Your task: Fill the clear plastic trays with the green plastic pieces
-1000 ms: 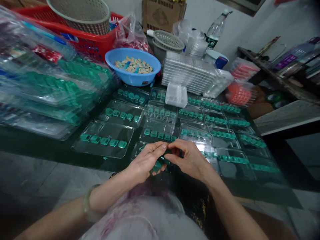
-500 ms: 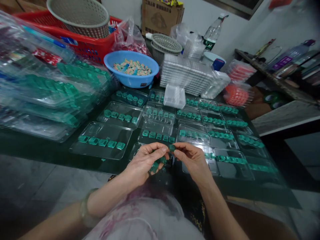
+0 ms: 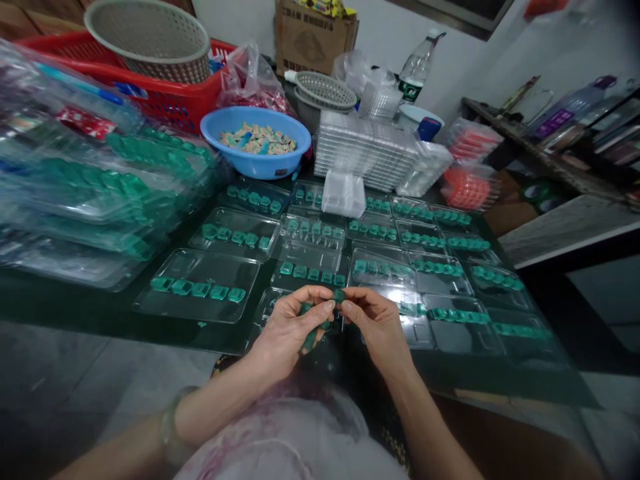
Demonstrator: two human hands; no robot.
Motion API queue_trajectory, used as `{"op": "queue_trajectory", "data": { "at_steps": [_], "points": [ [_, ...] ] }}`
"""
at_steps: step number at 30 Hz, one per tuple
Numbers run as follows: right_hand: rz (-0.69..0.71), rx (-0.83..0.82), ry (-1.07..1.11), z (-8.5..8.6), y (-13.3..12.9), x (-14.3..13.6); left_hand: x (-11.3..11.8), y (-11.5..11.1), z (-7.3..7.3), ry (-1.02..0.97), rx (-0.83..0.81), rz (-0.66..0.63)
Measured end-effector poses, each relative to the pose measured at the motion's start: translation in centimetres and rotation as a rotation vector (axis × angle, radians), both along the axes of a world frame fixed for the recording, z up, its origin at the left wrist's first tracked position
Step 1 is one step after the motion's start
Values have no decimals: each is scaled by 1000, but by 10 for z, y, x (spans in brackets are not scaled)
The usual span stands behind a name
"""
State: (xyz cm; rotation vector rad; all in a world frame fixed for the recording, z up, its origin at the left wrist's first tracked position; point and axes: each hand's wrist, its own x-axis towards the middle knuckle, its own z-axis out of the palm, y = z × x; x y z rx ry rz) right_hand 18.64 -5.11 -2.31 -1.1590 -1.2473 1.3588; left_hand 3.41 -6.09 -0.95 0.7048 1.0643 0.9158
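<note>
Fingertips of both hands meet at a small green piece [image 3: 339, 295] in front of my body. My left hand [image 3: 295, 327] is closed, pinching that piece and keeping several more green pieces [image 3: 310, 340] under its curled fingers. My right hand [image 3: 376, 320] pinches the same piece from the other side with thumb and forefinger. Beyond and beside the hands, clear plastic trays [image 3: 200, 261] lie on the dark green table [image 3: 90, 327], many bearing a row of green pieces [image 3: 201, 290]. One tray is partly hidden behind my left hand.
Stacked green-filled packs [image 3: 100, 193] stand at the left. Behind are a red basket [image 3: 175, 107], a blue bowl [image 3: 270, 163] of small pieces, stacked clear containers [image 3: 365, 147] and a white container [image 3: 344, 195]. A shelf [image 3: 540, 147] with bottles is at the right.
The view has shifted slightly, so the surroundings appear a little further left. Both hands still pinch the small piece, and the pieces in my left hand have turned slightly.
</note>
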Motion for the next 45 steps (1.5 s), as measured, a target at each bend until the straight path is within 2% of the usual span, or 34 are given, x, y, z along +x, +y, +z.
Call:
{"op": "queue_trajectory", "data": {
  "at_steps": [6,13,17,20,24,27,31,33,36,40,42,45],
  "points": [
    [24,9,43,0,-4,-1,3,3,-2,-53,-78,-22],
    [-9,-18,139,-4,-7,2,3,4,-3,-9,-16,-73],
    [17,-99,248,-3,-4,6,5,3,0,4,-14,-130],
    [1,-158,270,-2,-3,8,6,2,0,-107,-31,-178],
    [-10,-173,285,0,-4,7,6,2,-4,-380,-165,-211],
    [-24,-81,171,0,-8,6,6,4,-7,-437,-255,-191],
    [-135,267,-262,1,-15,8,8,7,-9,-408,-378,-91],
    [-89,381,-393,1,-19,11,9,8,-9,-390,-423,-80],
    [8,407,-433,0,-21,16,10,9,-9,-362,-475,-72],
    [24,415,-423,5,-20,22,8,10,-6,-339,-436,-137],
    [-14,423,-448,9,-13,29,6,10,-2,-302,-405,-153],
    [-166,460,-587,14,8,45,3,10,3,-272,-392,-163]
  ]
}}
